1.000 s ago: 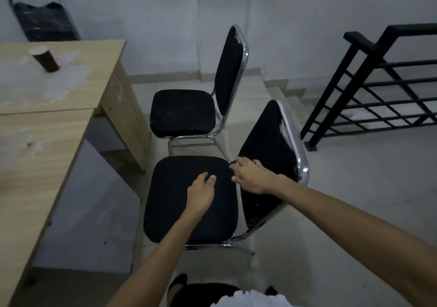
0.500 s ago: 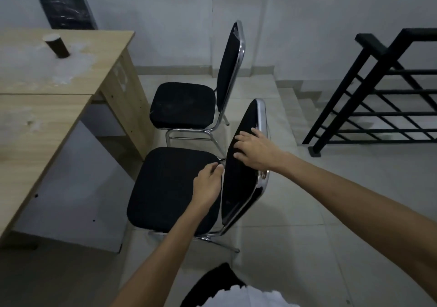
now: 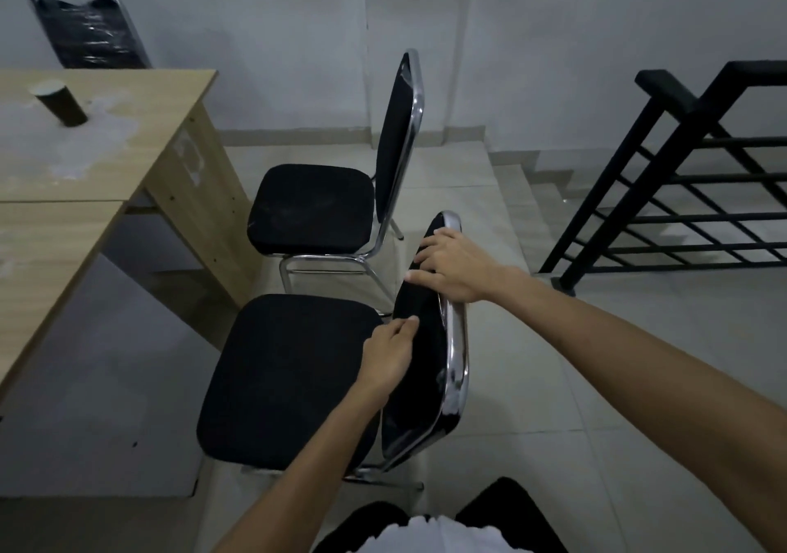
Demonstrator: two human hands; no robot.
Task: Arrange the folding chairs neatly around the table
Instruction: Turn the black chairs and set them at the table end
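the surface (image 3: 106, 169) lies at the left, a cylinder (image 3: 59, 103) standing on its far part. two chairs sit just right of it: the near chair (image 3: 289, 382) in front, the far chair (image 3: 311, 207) behind. a third chair (image 3: 89, 28) stands behind the surface by the wall. the railing (image 3: 681, 177) is far right.

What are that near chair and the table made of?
Near chair: seat and back look like matte black fabric padding; its frame is shiny, probably chromed metal tubing. Table: pale wood-grain top, likely laminated board, blotched white.
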